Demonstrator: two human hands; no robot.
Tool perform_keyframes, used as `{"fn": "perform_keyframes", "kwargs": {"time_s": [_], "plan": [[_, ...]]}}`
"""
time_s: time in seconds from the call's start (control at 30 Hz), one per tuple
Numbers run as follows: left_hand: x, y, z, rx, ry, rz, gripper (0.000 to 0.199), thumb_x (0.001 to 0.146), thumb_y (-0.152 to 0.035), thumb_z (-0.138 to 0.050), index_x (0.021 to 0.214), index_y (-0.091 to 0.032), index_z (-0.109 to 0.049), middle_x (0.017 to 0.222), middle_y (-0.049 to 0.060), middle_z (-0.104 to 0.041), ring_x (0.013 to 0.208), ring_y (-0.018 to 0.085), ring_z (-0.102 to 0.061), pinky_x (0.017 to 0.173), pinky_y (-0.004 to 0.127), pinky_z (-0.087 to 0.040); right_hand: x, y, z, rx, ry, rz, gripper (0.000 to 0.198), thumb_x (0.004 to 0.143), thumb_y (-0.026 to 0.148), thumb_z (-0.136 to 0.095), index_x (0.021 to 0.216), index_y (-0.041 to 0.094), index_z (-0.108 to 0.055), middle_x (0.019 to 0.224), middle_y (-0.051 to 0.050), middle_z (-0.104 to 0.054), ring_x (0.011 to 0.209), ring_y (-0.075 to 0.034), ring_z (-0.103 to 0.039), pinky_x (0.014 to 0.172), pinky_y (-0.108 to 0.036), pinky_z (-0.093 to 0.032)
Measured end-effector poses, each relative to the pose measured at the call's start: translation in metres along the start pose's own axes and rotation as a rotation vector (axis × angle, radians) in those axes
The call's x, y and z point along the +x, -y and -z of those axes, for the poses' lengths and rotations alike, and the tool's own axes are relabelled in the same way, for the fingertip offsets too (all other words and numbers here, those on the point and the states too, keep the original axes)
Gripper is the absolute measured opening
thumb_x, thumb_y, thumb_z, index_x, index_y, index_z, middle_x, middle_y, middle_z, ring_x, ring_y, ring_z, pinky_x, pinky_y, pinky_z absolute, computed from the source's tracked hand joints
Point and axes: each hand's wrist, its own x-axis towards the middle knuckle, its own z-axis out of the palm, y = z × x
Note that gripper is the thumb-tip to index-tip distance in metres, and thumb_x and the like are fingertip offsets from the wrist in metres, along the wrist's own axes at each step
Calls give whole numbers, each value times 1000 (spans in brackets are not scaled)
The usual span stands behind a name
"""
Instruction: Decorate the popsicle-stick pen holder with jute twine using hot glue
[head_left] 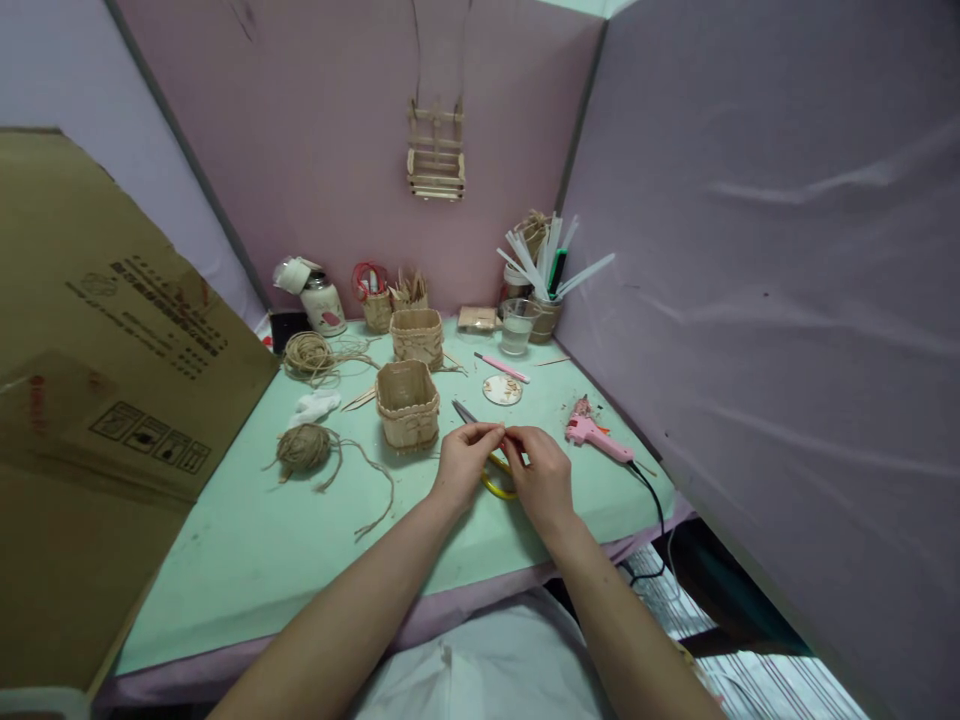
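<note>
My left hand point(466, 462) and my right hand point(541, 474) meet at the fingertips above the table. Both are closed in a pinch, and whatever lies between the fingers is too small to make out. Under them rests a pair of scissors point(498, 486) with yellow handles, its blades pointing away to the left; my hands partly cover it. Just left of my left hand stands a small wooden-stick basket point(407, 428) with twine round its rim. A similar basket point(417, 338) is behind it. Beyond my fingers lies a round white disc point(502, 390) with small brown bits on it.
A pink glue gun point(597, 438) lies at the right, its cord over the edge. Twine balls point(303, 447) sit at left. A pink craft knife point(502, 367), a cup of water point(517, 328) and a pot of glue sticks point(546, 318) stand farther back. A cardboard box point(112, 420) borders the left.
</note>
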Motion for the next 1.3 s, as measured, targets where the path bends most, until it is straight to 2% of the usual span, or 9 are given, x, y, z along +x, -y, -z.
{"fn": "perform_keyframes", "kwargs": {"time_s": [0.1,0.17,0.3,0.37,0.47,0.63,0.8,0.97,1.3], "plan": [[-1,0,-1,-8,38,-18,23,67,-36,-76,76,-15,-74,74,5,-72,73,16,-64,77,29,-48,1,2,1,88,-2,-107,12,91,23,-55,86,19,-65,82,-6,-70,74,-18,-62,71,-32,-48],[-2,-1,-2,-10,18,-28,23,66,-35,-77,75,-15,-72,74,4,-71,73,15,-63,77,29,-48,2,2,1,231,-13,-262,8,86,25,-59,88,19,-65,80,-4,-69,71,-17,-63,69,-31,-49],[-3,-4,-3,13,-38,-49,25,60,-31,-80,71,-16,-63,69,1,-66,68,13,-61,71,25,-46,5,1,1,620,-6,-600,17,76,31,-68,88,19,-65,76,-2,-67,69,-16,-62,64,-28,-50],[-3,-5,-3,-5,-34,-46,28,60,-30,-80,76,-17,-61,68,-1,-65,67,12,-61,69,24,-45,6,0,2,750,24,-699,20,72,34,-71,82,19,-64,74,-1,-66,65,-15,-60,60,-26,-48],[-3,-5,-3,-59,1,1,37,59,-30,-82,88,-17,-63,70,-1,-67,69,13,-63,71,26,-46,10,1,4,818,52,-796,23,68,37,-73,79,19,-64,68,0,-64,58,-12,-55,54,-25,-43],[-3,-4,-1,-121,11,108,37,52,-29,-86,79,-13,-67,76,4,-70,74,14,-65,78,30,-49,17,2,12,757,87,-854,23,64,38,-72,75,18,-66,67,-1,-65,59,-13,-55,53,-25,-43],[-3,-7,0,-118,29,172,37,49,-31,-89,72,-13,-66,68,2,-67,66,11,-61,69,25,-47,19,0,17,777,175,-900,26,62,40,-75,74,18,-67,59,3,-58,48,-9,-44,46,-23,-33],[-3,-9,0,-145,51,238,38,47,-30,-90,72,-12,-68,67,1,-65,65,9,-59,68,24,-48,21,-1,18,770,173,-911,28,61,40,-77,74,17,-69,60,3,-59,49,-8,-44,46,-22,-32],[-4,-6,0,-103,66,191,40,51,-32,-90,79,-13,-68,71,2,-67,68,11,-62,72,26,-49,23,-3,17,765,200,-926,25,60,37,-74,72,16,-68,57,2,-57,47,-8,-43,44,-22,-32]]}}
